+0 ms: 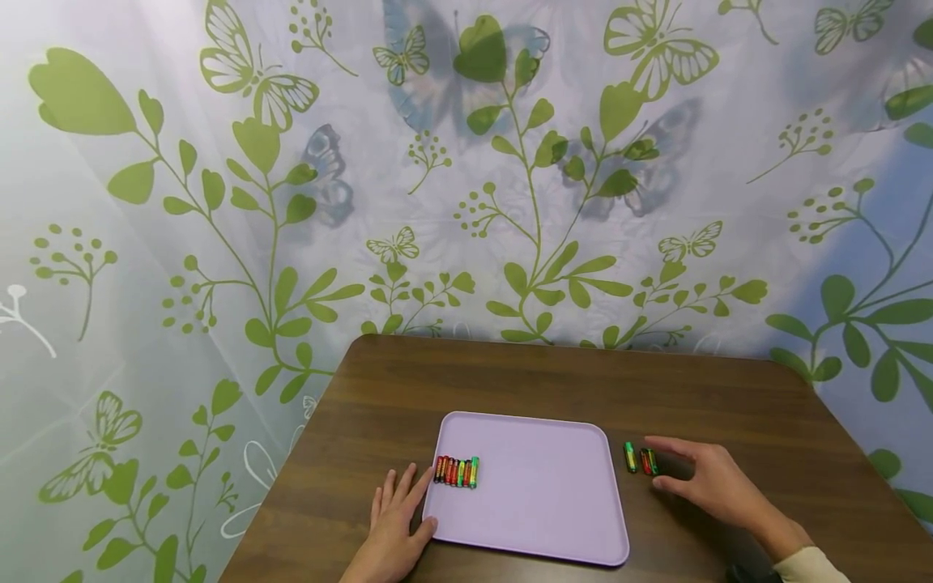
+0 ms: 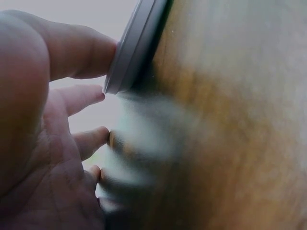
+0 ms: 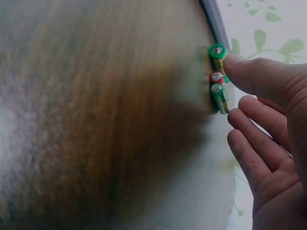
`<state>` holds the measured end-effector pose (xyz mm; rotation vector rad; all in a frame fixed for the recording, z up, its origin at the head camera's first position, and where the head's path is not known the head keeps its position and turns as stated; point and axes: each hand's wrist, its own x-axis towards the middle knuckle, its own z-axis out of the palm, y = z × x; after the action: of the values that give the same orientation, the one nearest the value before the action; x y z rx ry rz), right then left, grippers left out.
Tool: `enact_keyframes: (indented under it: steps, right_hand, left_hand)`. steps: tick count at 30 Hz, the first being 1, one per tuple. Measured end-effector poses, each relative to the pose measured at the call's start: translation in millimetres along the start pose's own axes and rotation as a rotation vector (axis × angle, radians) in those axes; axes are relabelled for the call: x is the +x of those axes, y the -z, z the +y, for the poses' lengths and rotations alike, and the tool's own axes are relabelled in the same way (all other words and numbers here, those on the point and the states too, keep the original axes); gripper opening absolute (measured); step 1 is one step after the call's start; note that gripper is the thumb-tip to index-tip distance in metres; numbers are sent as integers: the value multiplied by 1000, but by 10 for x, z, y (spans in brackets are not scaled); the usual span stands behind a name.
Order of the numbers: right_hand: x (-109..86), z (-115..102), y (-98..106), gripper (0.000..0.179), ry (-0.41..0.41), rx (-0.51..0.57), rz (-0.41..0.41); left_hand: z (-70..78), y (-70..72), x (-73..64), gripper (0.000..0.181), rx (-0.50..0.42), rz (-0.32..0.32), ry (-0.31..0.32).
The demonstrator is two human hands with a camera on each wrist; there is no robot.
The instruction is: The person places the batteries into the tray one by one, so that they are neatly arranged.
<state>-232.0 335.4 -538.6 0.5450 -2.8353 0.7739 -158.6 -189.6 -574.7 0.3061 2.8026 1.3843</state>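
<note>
A row of several red and green batteries (image 1: pixel 457 472) lies side by side at the left edge of a lilac tray (image 1: pixel 539 486). Beside that edge my left hand (image 1: pixel 397 518) rests with fingers spread, its thumb against the tray's rim (image 2: pixel 136 45). To the right of the tray, three more batteries lie on the table: a green one (image 1: pixel 630 457) slightly apart, then a red one (image 1: pixel 645 461) and another green one (image 1: pixel 652 461) together. My right hand (image 1: pixel 717 482) hovers around their right side, thumb and index finger parted, holding nothing.
The brown wooden table (image 1: pixel 583 368) has rounded far corners. Behind it hangs a pale curtain (image 1: pixel 437 202) printed with green leaves and butterflies. A dark object (image 1: pixel 751 573) shows at the right wrist near a cream sleeve (image 1: pixel 809 565).
</note>
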Motion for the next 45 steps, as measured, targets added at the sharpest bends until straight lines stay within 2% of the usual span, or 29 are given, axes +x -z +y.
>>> enact_keyframes:
  steps: [4,8,11,19,27,31,36,38,45]
  right_hand:
    - [-2,83,-65,60,19,-11,24]
    - [3,125,-106,59,21,-8,38]
    - [14,125,-113,58,14,-9,31]
    - [17,129,-117,54,24,-20,56]
    - [8,109,-86,52,-1,-24,42]
    - [-3,61,-74,53,4,-17,62]
    - [15,-64,-97,51,46,41,95]
    - [32,-127,-116,51,60,74,92]
    - [108,-361,-220,50,68,131,83]
  left_hand:
    - [31,11,1,72,4,-25,30]
    - [15,7,13,72,44,-35,46]
    - [-50,-31,17,72,48,-4,21]
    - [144,80,-3,72,28,-65,58]
    - [54,24,6,71,8,-8,5]
    - [56,36,1,72,7,-25,6]
    - [102,69,6,72,14,-65,48]
    - [134,87,10,72,20,-80,69]
    - [175,104,26,73,40,-93,82]
